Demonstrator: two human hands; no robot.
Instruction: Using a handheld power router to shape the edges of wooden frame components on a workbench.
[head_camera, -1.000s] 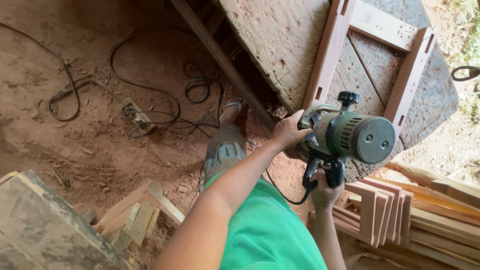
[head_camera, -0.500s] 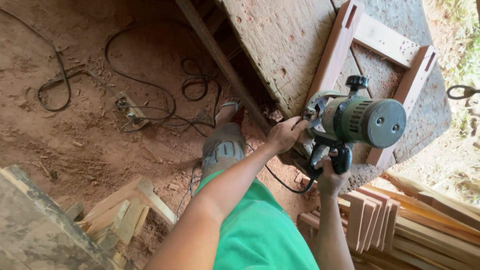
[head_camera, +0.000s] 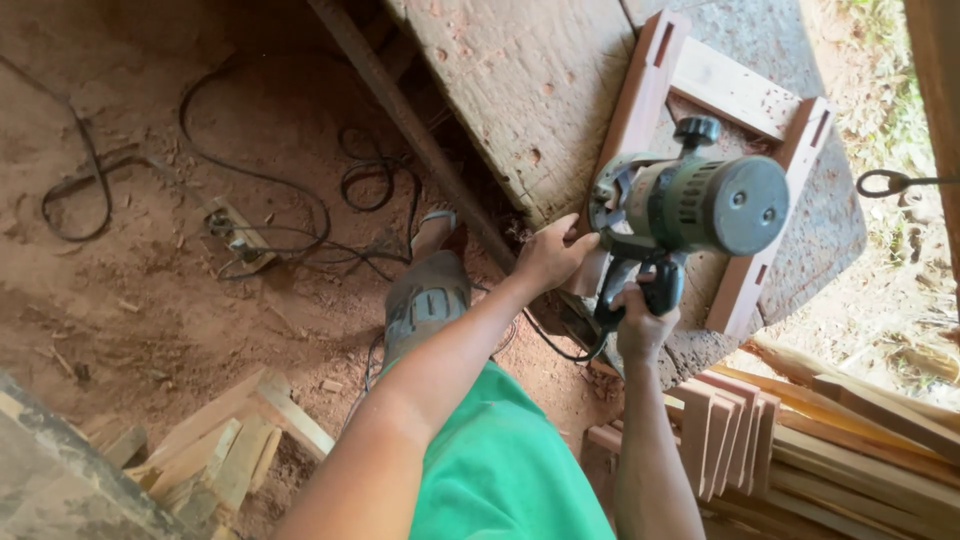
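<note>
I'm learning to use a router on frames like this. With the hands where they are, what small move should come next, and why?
Probably lower the router squarely onto the wooden frame. The right hand has its grip on the handle; the left hand rests at the frame's near end. The machine looks tilted, with its base seemingly off the wood, so seating it flat would likely come first.

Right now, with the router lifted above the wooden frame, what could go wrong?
The left hand rests on the frame rail right beside the router base, so fingers could meet the cutter. The right hand alone grips the handle, so the tool may twist. The black cord loops across the dirt near the sandalled foot, which could snag it.
</note>
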